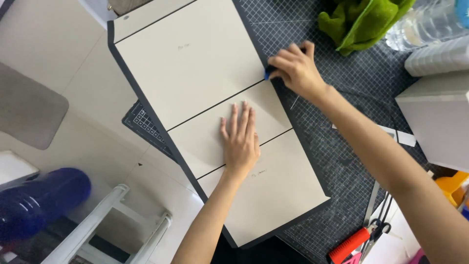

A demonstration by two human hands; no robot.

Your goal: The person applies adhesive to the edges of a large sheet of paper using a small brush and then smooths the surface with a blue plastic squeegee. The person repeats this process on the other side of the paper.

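One dark gridded cutting mat (342, 161) carries one dark cover sheet (146, 105) on which three grey boards (195, 58) lie in a row, two wide ones and one narrow strip between them, parted by two thin dark gaps. The left hand (240, 142) lies flat with fingers straight and together on the narrow middle board, gripping nothing, while the right hand (295, 68) has its fingers curled shut round one small blue tool (269, 72) at the boards' right edge. Around them are one green cloth (361, 19), one clear bottle (425, 22) and one red-handled tool (349, 245).
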